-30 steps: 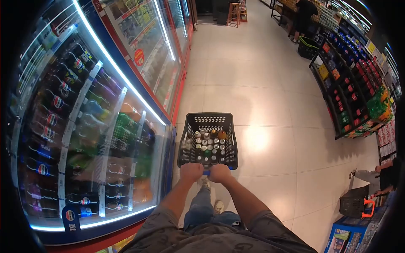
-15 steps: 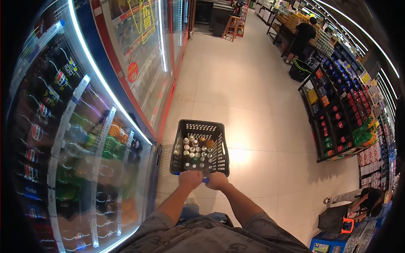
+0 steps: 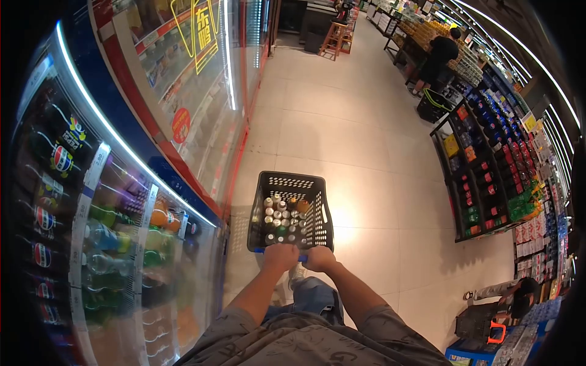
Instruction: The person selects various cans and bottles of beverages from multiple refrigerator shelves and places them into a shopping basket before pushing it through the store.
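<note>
Both hands are closed around the blue handle [image 3: 303, 258] of a black basket cart [image 3: 328, 235] just in front of my body. My left hand [image 3: 281, 257] grips the handle's left part, and my right hand [image 3: 319, 259] holds it farther right, with a short stretch of blue showing between them. Several bottles and cans [image 3: 285, 218] stand upright inside the cart, with an orange-coloured one near the far right corner. The cart's perforated walls show on its far and right sides.
Glass-door drink coolers [image 3: 165, 177] line the left. On the right stands a black rack of bottles [image 3: 482, 177]. A person in black [image 3: 439, 55] stands beyond it, near a black basket [image 3: 434, 105]. Another person [image 3: 519, 296] bends at lower right beside a dark basket [image 3: 476, 322].
The coolers and rack have shifted nearer as my body and the cart moved forward. A jeans-clad leg now shows more under my arms. Both hands keep their hold.
</note>
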Available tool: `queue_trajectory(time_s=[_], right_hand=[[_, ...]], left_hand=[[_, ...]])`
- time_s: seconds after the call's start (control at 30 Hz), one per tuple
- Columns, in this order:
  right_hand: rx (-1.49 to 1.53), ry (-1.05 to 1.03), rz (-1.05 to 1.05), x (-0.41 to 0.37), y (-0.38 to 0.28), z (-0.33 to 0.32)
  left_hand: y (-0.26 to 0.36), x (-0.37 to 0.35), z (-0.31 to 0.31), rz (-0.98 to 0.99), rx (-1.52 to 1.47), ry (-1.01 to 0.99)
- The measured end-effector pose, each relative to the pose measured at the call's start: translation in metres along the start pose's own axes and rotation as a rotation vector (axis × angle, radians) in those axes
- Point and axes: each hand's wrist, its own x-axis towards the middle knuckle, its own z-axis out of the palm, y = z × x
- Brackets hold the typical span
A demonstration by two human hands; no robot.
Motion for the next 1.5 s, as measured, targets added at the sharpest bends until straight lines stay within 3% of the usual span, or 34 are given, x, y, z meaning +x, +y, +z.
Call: queue_trajectory(time_s=[0.87, 1.07, 1.5], right_hand=[[0.111, -0.041, -0.014, 0.239, 0.090, -0.193], [0.115, 0.000, -0.004, 0.311, 0.122, -0.206], [0.128, 0.134, -0.046, 0.428, 0.173, -0.319]], left_hand=[[0.004, 0.310, -0.081, -0.021, 0.161, 0.046], [0.001, 0.381, -0.098, 0.013, 0.162, 0.075], [0.009, 0.544, -0.151, 0.056, 0.088, 0.121]])
